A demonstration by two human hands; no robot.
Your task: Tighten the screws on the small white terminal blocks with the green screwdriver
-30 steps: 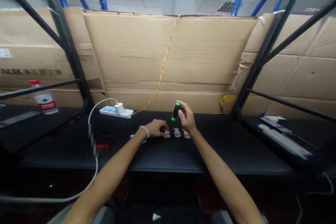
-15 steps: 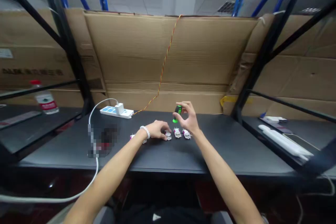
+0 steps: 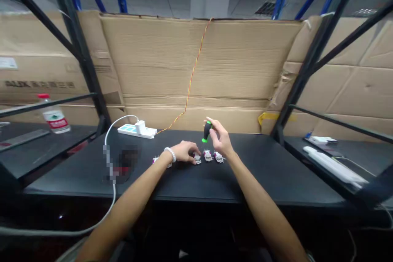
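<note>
Screwdriver-like tool with a stubby black handle and bright green ends, up just right of the frame's centre, and the right hand has it by the handle, grip closed to that thickness, thumb at the side, fingertips near the top; any shaft is too small to make out. Light and stiff, I'd judge, best held around the black middle, where a smooth surface might slip or twist. Below centre, down on the black, flat worktop, the left hand bends low, its grip nearly closed about a small white-and-purple module. That one looks feather-light, rigid, perhaps brittle: pinch it by its sides, gently, pressing it flat so it can't skate. Just to its right in the frame, two matching white-and-purple modules lie side by side.
</note>
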